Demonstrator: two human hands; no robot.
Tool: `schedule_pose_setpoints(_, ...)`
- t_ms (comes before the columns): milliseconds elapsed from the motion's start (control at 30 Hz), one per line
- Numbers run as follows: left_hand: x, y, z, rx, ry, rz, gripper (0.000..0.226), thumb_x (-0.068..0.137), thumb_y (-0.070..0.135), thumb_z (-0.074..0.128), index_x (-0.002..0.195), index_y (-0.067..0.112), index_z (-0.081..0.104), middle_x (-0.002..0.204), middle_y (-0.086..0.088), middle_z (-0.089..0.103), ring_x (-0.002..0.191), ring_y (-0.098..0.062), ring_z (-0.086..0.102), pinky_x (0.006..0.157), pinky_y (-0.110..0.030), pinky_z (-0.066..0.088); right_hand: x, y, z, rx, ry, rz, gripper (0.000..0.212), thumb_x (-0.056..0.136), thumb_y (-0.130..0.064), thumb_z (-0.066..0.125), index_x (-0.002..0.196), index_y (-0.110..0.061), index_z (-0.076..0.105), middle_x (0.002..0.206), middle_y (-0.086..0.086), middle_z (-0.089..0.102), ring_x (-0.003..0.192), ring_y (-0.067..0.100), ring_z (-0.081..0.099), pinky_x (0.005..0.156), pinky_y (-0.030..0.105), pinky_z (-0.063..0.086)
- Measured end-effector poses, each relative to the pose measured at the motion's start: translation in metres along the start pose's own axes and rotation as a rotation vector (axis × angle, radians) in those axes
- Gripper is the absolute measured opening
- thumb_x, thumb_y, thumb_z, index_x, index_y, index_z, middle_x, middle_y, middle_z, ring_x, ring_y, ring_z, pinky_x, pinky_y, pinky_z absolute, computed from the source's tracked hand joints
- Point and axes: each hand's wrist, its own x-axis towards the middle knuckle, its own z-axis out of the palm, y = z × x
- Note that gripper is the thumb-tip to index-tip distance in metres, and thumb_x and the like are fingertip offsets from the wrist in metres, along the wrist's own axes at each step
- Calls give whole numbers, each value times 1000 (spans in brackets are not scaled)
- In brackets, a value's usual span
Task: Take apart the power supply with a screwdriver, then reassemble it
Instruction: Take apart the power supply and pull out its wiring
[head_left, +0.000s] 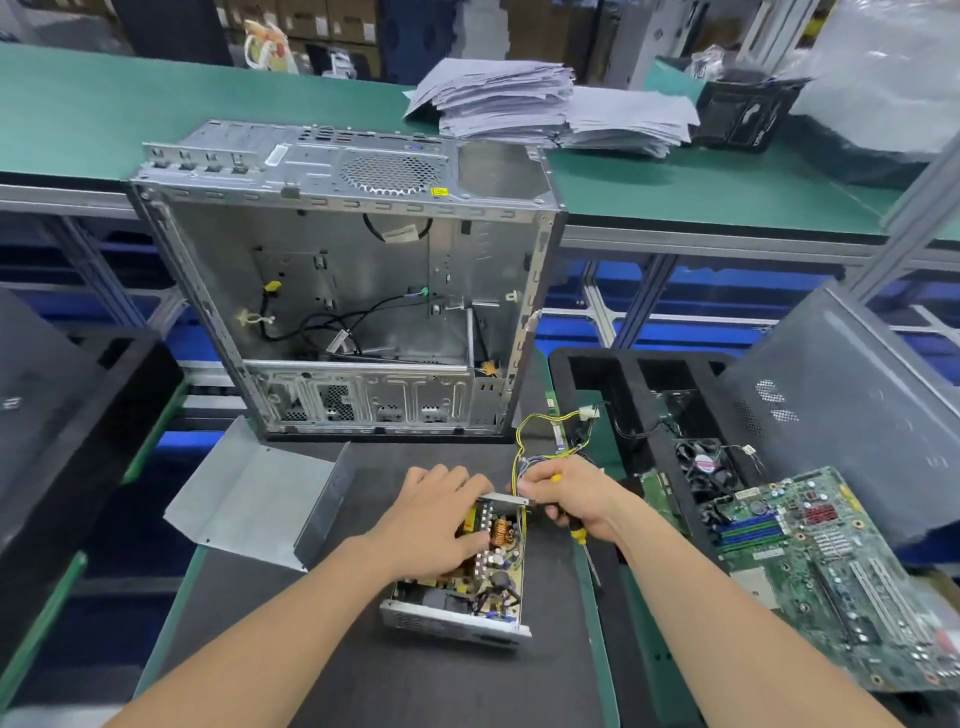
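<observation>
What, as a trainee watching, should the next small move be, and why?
Probably aim the screwdriver at the power supply: its cover is off, the left hand rests on the exposed board, and the right hand grips the tool with its shaft pointing away.

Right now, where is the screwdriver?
In the head view, the screwdriver is gripped in the right hand, just right of the open power supply, with its shaft pointing back toward the person.

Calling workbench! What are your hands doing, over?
Left hand pressing on open silver power supply box. Right hand gripping yellow-and-black screwdriver. Grey metal cover off, lying left. Yellow wire bundle by right hand.
</observation>
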Motion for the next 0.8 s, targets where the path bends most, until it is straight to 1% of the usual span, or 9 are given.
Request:
schedule_pose_setpoints(67,-1,1,-1,-13,-14,-11,47,95,56,51,136,38,38,114,14,44,112,-14,39,105,-40,26,3,-1,-3,-45,-15,-17,18,97,-23,76,101,-6,79,69,-2,60,50,9,48,47,23,33)
schedule_pose_setpoints(267,-1,9,-5,-60,-53,-83,43,94,44,62,131,42,42,114,16,47,111,-9,38,103,-37,24,5,4,-15,-141,-42,-99,17,92,-35,80,89,-18,80,71,-6,71,48,10,52,42,21,38)
schedule_pose_setpoints(400,0,11,-9,-83,-64,-127,31,100,35,57,127,44,45,109,14,48,107,-10,38,96,-35,23,4,9,-22,-129,-84,-139,20,92,-38,78,87,-19,80,89,2,81,51,12,50,43,22,38)
schedule_pose_setpoints(533,1,16,-8,-34,-52,-179,26,104,35,48,129,43,46,104,14,46,105,-13,38,93,-37,23,1,11,-34,-111,-83,-151,24,89,-39,82,88,-15,80,90,11,79,53,13,49,45,23,38)
schedule_pose_setpoints(567,2,18,-8,-29,-61,-202,26,102,33,48,126,44,46,100,16,45,103,-13,38,91,-37,22,0,10,-37,-108,-79,-148,25,88,-39,84,88,-14,80,91,14,78,53,13,49,45,24,38)
schedule_pose_setpoints(633,6,22,-11,-28,-91,-268,24,99,31,43,117,46,47,94,16,43,101,-14,40,87,-37,21,-3,9,-45,-107,-81,-138,24,87,-35,85,89,-12,80,89,13,78,52,13,48,45,23,38)
schedule_pose_setpoints(700,14,30,-16,-23,-104,-340,22,94,39,37,108,42,53,92,14,51,101,-18,47,90,-40,27,-7,7,-55,-82,-92,-132,17,90,-27,83,92,-10,79,86,10,79,51,13,46,45,23,37)
schedule_pose_setpoints(767,22,43,-22,-28,-51,-374,34,85,45,35,103,35,63,94,10,62,98,-20,56,92,-41,36,-11,4,-63,-20,-76,-122,11,92,-16,79,96,-6,78,85,13,78,52,13,45,45,22,37)
schedule_pose_setpoints(800,26,50,-23,-21,8,-356,35,83,44,40,104,33,65,96,9,65,98,-20,58,92,-40,38,-13,3,-67,12,-57,-120,8,93,-12,77,97,-5,77,85,15,77,52,12,45,45,21,37)
